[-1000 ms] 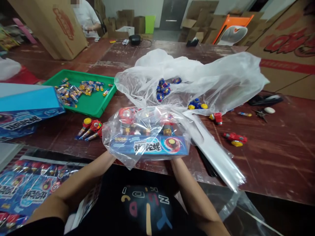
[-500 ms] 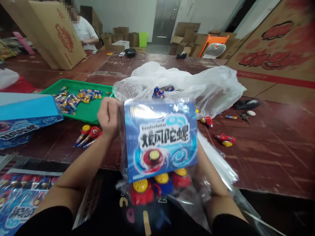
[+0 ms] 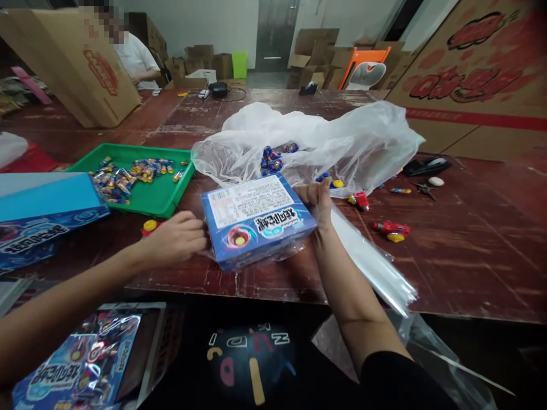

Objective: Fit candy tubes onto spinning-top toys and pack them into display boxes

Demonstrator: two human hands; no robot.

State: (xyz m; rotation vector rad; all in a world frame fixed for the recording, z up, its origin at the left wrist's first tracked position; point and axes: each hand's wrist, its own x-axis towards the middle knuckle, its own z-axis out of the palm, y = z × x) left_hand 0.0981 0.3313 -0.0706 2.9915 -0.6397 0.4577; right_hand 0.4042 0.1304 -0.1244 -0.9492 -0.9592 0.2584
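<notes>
In the head view a blue toy box (image 3: 256, 219) in a clear plastic bag hangs tilted above the table's front edge, its white text label turned up. My left hand (image 3: 182, 238) is closed at the box's left side, apparently pinching the clear bag there; its fingertips are partly hidden. At the far right corner, my right hand (image 3: 318, 202) grips the bagged box, thumb up and fingers curled against it. Behind my left hand a red and yellow toy (image 3: 149, 228) lies partly covered. A flat stack of clear plastic bags (image 3: 367, 259) rests beside my right forearm.
A green tray (image 3: 173, 196) holds many small wrapped pieces. Beyond the box spreads a white plastic bag (image 3: 354, 131) with blue toys. Red toys (image 3: 391, 229) lie to the right. An open blue box (image 3: 47, 199) stands left; packed boxes (image 3: 64, 364) sit low left. A person (image 3: 134, 57) is behind a carton.
The bagged box has been lowered and pushed forward, tipping from its front with toys showing to its labelled face. Both hands moved with it; my right hand has come into sight.
</notes>
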